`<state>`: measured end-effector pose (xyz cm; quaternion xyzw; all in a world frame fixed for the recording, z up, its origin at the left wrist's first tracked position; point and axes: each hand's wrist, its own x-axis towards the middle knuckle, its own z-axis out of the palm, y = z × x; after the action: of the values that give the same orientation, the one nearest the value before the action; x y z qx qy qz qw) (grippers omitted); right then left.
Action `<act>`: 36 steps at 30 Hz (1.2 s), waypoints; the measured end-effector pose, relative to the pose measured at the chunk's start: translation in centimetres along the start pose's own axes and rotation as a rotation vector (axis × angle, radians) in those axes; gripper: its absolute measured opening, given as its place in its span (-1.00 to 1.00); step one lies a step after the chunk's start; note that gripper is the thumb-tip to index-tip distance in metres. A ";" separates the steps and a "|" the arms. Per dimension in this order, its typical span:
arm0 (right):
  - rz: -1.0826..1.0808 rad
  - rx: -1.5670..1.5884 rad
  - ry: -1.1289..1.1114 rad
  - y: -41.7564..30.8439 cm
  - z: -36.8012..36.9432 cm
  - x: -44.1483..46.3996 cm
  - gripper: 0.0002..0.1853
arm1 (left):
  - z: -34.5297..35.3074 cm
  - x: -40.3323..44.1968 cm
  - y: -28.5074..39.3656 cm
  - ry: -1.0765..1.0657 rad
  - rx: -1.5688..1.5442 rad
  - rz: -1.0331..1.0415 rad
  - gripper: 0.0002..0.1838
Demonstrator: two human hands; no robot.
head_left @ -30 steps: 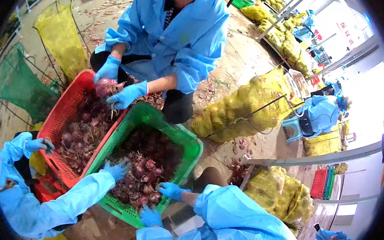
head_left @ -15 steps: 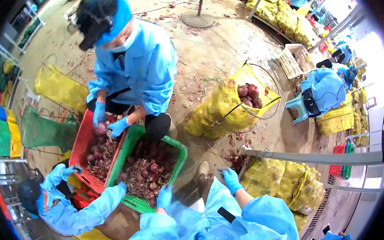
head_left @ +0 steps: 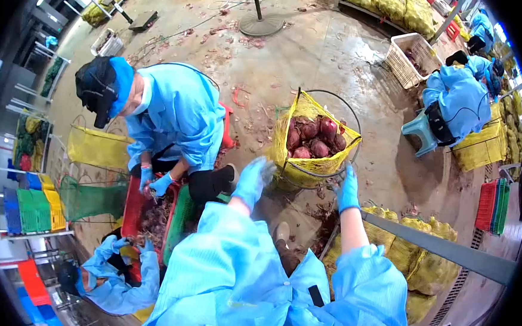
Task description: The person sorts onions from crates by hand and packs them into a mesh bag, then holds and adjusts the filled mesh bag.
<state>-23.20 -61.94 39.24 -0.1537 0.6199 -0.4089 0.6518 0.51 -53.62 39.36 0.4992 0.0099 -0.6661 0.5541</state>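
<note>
Viewing the scene remotely through the head camera, I am observing an open yellow mesh bag (head_left: pixel 311 166), which is standing on the floor (head_left: pixel 315 53) in front of the wearer (head_left: pixel 253 288). Red onions (head_left: pixel 317 139) are showing in its mouth, and a dark hoop (head_left: pixel 354 111) is curving around its far and right edges. The blue-gloved left hand (head_left: pixel 253 180) is hovering just beside the bag's left wall; it is appearing blurred, its fingers are standing loosely apart, and I am seeing nothing in its grasp. The right hand (head_left: pixel 348 189), also gloved, is hovering at the bag's near right side, its fingers pointing nearly straight and gripping nothing that I am able to see; I cannot tell whether the fingertips are touching the hoop. To the left, a co-worker (head_left: pixel 178 107) in a blue coat is bending over a red crate (head_left: pixel 132 209), beside which a green crate (head_left: pixel 179 224) is standing partly hidden by the wearer's sleeve. A second co-worker (head_left: pixel 122 289) is crouching at the red crate's near end. To the right, yellow sacks (head_left: pixel 431 268) are lying beside a grey metal bar (head_left: pixel 441 243), while farther off another worker (head_left: pixel 453 103) is sitting on a pale blue stool (head_left: pixel 420 134).
</note>
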 end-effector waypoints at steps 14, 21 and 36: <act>-0.813 -1.443 0.310 -9.4 5.5 8.4 -0.17 | 3.2 13.7 -2.3 0.365 0.698 0.042 -0.33; -0.521 -1.725 0.213 -9.2 4.3 14.2 -0.48 | 3.6 14.1 -4.3 0.442 0.502 0.246 -0.66; -0.559 -1.506 0.097 -5.4 -7.3 9.0 -0.46 | 4.9 4.0 -11.2 0.462 0.610 0.274 -0.74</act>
<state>-32.83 -69.53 35.55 -0.6836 0.6953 -0.0352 0.2190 -10.61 -54.98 33.06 0.7738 -0.1308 -0.4288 0.4475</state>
